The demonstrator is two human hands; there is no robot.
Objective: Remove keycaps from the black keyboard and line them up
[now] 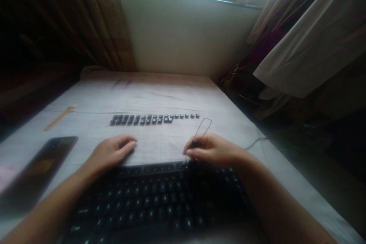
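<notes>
A black keyboard (pixel 134 190) lies before me on the cloth, dim at its right side, where keys are hard to make out. My right hand (pixel 213 148) pinches a keycap puller (pixel 204 124) by its black handle, over the keyboard's upper edge. One wire loop points up and away; the lower wires reach down to the keys, and whether they grip a keycap cannot be told. My left hand (pixel 116 150) rests on the cloth just past the keyboard's upper left edge, thumb and fingertips together, with nothing visible in it. Beyond both hands, several loose keycaps (pixel 148 119) stand in two rows.
At the left lies a dark phone (pixel 42 167), with a thin orange tool (pixel 60 118) farther back. A cable (pixel 257 141) runs off the right edge of the cloth-covered surface (pixel 160 95). Curtains (pixel 100 19) and hanging cloths (pixel 311 42) flank the wall under a window.
</notes>
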